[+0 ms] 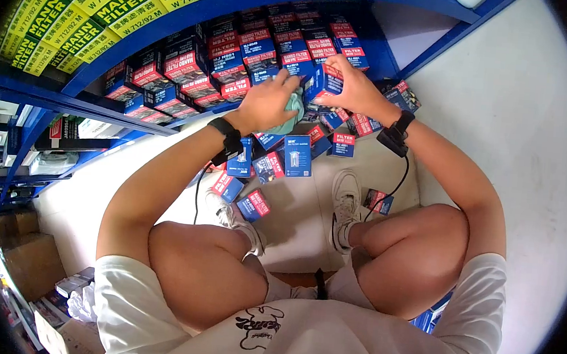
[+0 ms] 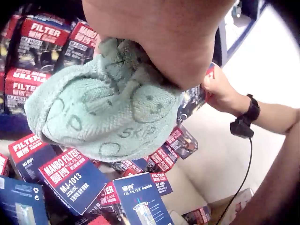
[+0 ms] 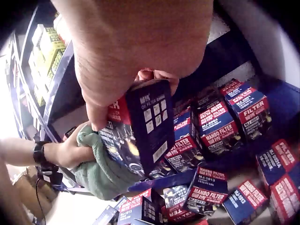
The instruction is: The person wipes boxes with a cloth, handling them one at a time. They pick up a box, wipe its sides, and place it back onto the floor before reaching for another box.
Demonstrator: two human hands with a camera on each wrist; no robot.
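My left hand [image 1: 267, 102] grips a light green cloth [image 2: 108, 117], bunched under the fingers with its lower part hanging loose. In my right hand [image 1: 357, 93] is a red and blue oil filter box [image 3: 152, 117], tilted, with thumb and fingers on opposite sides of it. The cloth lies right against the side of this box in the right wrist view. Both hands are in front of the lower blue shelf, close to its rows of similar filter boxes [image 1: 260, 52]. The left fingertips are partly hidden by the cloth.
Several loose filter boxes [image 1: 298, 155] lie on the pale floor between the shelf and the person's shoes [image 1: 345, 205]. Yellow and green filter boxes [image 1: 104, 3] fill the shelf above. A white wall [image 1: 500, 127] stands to the right, cardboard boxes [image 1: 32, 260] to the left.
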